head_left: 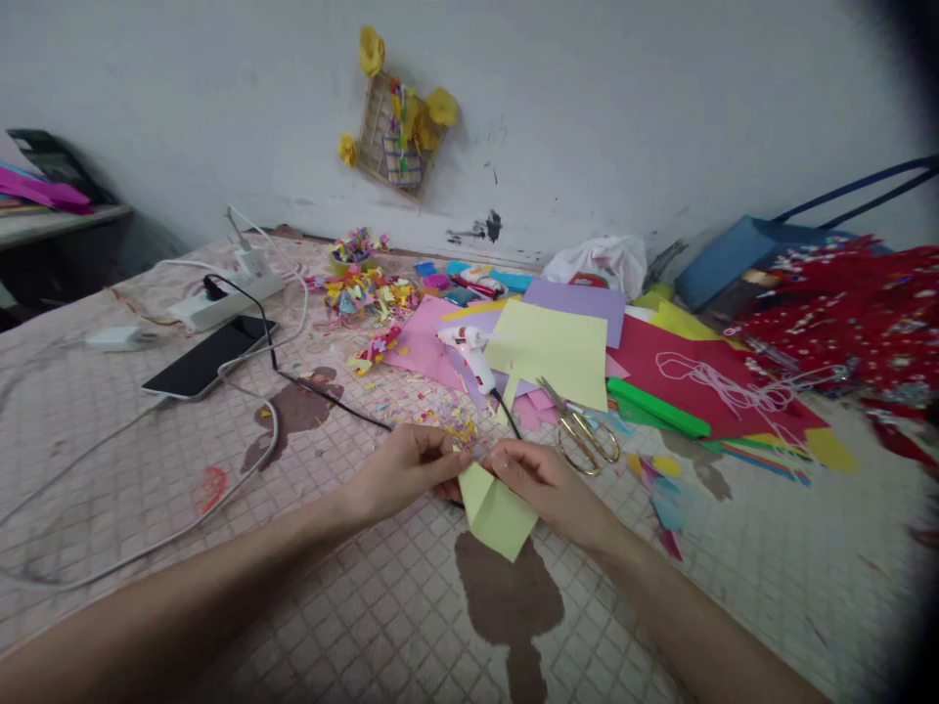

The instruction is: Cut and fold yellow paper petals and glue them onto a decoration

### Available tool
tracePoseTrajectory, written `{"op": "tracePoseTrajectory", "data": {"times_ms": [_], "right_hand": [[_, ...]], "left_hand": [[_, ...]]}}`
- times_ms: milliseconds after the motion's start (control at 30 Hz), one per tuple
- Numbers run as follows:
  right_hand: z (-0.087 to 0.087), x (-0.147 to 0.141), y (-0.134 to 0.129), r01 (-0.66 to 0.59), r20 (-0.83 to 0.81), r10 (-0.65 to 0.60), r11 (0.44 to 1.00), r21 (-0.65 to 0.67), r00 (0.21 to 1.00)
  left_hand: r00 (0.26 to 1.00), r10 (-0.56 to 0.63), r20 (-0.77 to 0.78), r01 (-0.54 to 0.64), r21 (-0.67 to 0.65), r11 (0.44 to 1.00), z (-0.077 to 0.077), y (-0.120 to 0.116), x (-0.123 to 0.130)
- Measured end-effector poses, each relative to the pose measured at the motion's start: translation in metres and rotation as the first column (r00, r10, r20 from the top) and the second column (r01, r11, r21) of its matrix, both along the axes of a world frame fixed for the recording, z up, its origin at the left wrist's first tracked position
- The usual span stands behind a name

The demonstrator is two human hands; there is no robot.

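Observation:
A small pale yellow-green piece of paper (pixel 503 518) with a fold down it hangs between my two hands, above the patterned tablecloth. My left hand (pixel 411 469) pinches its upper left corner between thumb and fingers. At its upper right edge, my right hand (pixel 543 484) has closed its thumb and fingers on the same paper. Just beyond my hands lie gold-handled scissors (pixel 587 435) and a white glue gun (pixel 470 357), which rests by a larger pale yellow sheet (pixel 550 352).
A black phone (pixel 211 357), a white power strip (pixel 224 301) and loose cables lie left. Paper scraps (pixel 367 296) are heaped at the back. A green stick (pixel 658 408), red paper (pixel 704 376), white string (pixel 740 386) and a blue bag (pixel 748 254) are on the right.

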State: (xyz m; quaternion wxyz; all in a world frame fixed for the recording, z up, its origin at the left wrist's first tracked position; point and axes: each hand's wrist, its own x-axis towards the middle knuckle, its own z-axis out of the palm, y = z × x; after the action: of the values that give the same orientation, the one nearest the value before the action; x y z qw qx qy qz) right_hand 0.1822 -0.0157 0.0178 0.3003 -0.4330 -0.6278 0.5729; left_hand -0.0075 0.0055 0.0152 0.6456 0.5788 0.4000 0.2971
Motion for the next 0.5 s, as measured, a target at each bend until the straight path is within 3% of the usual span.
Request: {"op": "tracePoseTrajectory", "data": {"times_ms": [200,500], "right_hand": [[-0.0033,-0.0002,-0.0001,-0.019,0.065,0.016,0.999,0.047,0.998],[-0.0023,-0.0032,-0.0020,0.021,0.017,-0.022,0.997,0.073,1.000]], "left_hand": [[0.999,-0.029,-0.042,0.029,0.017,0.999,-0.0008,-0.0004,0.0003],[0.995,-0.089,-0.039,0.088,-0.023,0.996,-0.0081,-0.0021,0.0008]]}}
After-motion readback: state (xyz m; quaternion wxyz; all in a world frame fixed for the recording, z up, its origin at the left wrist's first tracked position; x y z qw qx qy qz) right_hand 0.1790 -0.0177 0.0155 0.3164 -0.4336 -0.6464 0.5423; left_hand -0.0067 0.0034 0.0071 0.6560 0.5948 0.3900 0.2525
